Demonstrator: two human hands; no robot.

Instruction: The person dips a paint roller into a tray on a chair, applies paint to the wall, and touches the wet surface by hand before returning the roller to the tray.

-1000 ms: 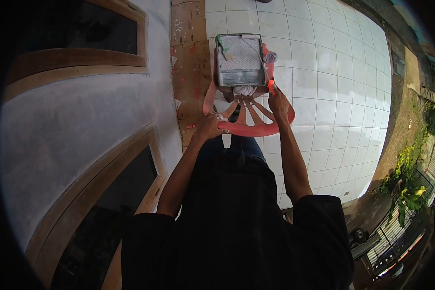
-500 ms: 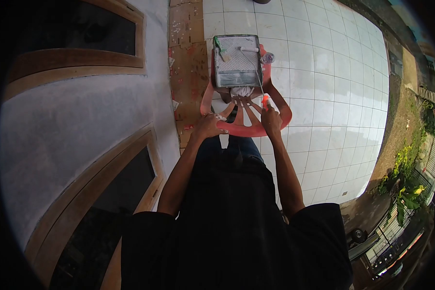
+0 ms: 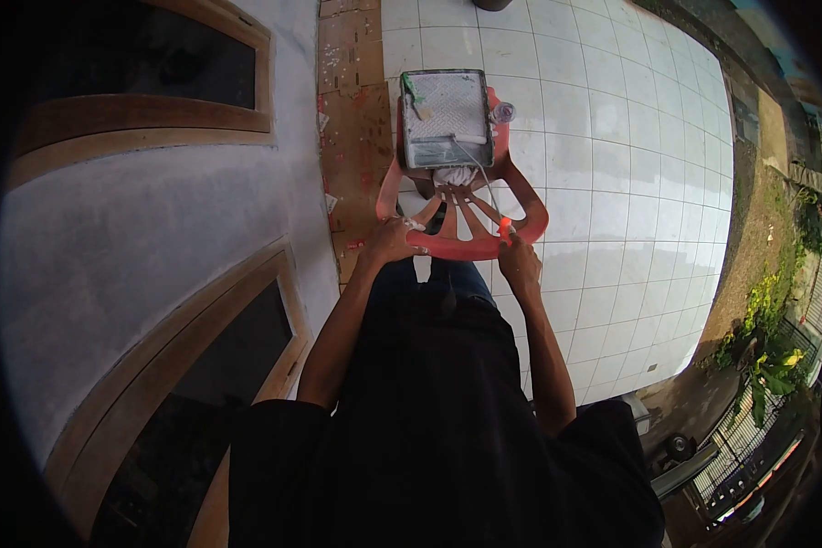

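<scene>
My left hand point(image 3: 393, 241) is closed round the left side of the backrest of a red plastic chair point(image 3: 457, 247), with white smears by its fingers. My right hand point(image 3: 520, 263) grips the orange handle of a paint roller point(image 3: 506, 225), close to the backrest's right side. The roller's thin metal rod reaches forward to its head, low in a paint tray point(image 3: 404, 119) with white paint. This tray rests on the chair seat. A green-handled paintbrush point(image 3: 413, 89) lies at its upper left. Bunched white cloth point(image 3: 454, 176) sits between tray and backrest.
A small clear container point(image 3: 502, 112) stands right of the tray. Paint-spotted cardboard point(image 3: 352, 137) lies along the wall point(image 3: 173, 210) on the left, which has wood-framed windows. White floor tiles point(image 3: 603, 210) extend right toward plants point(image 3: 776, 365). A dark round object point(image 3: 493, 4) is at the top edge.
My right hand has drawn the roller back toward me, and its head has moved from the tray's upper part to its lower end. My left hand stays on the chair.
</scene>
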